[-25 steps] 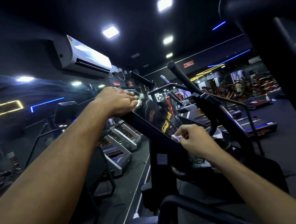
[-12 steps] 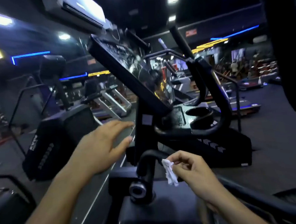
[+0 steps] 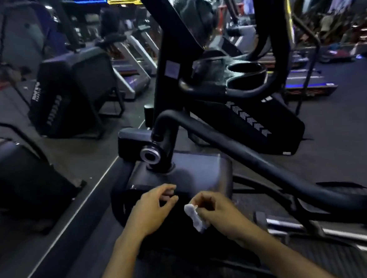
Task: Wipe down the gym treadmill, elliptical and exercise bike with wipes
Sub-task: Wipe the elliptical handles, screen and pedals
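Now we see our left hand [image 3: 149,212] loosely curled and empty, just left of the crumpled wipe [image 3: 195,217] pinched by our right hand [image 3: 218,210], with the elliptical's grey housing [image 3: 198,172] directly ahead, nearer the left hand.

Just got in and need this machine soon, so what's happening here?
A person is cleaning gym equipment. Their right hand pinches a crumpled white wipe low down by the machine's grey base housing. The left hand hovers beside it with loosely curled fingers, holding nothing. Neither hand nor wipe is touching the housing yet, as far as the view shows. The console and cup holder sit above, out of their reach just now.
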